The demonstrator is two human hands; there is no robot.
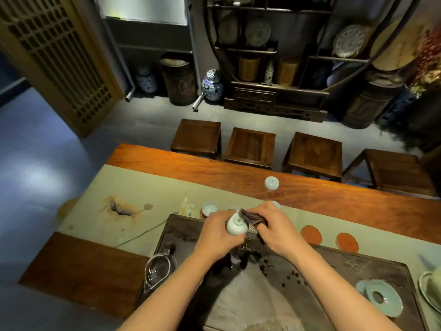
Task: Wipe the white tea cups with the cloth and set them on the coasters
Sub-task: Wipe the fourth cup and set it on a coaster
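wooden table (310,201), beige runner (148,187); stools (249,146) behind, shelf (269,56).

A white tea cup (236,226) is sitting just below the middle of the frame, turned so its footed base is facing up toward the camera, with a small mark showing inside the foot ring. A dark cloth (251,218), bunched and folded, is pressing against its upper right side. A second white cup (209,209) is standing upright just to the upper left, its pale inside showing. A third (271,183) is standing further up on the bare wood of the desk. Two round orange coasters (311,234) (347,241) are lying flat to the right, side by side and apart.
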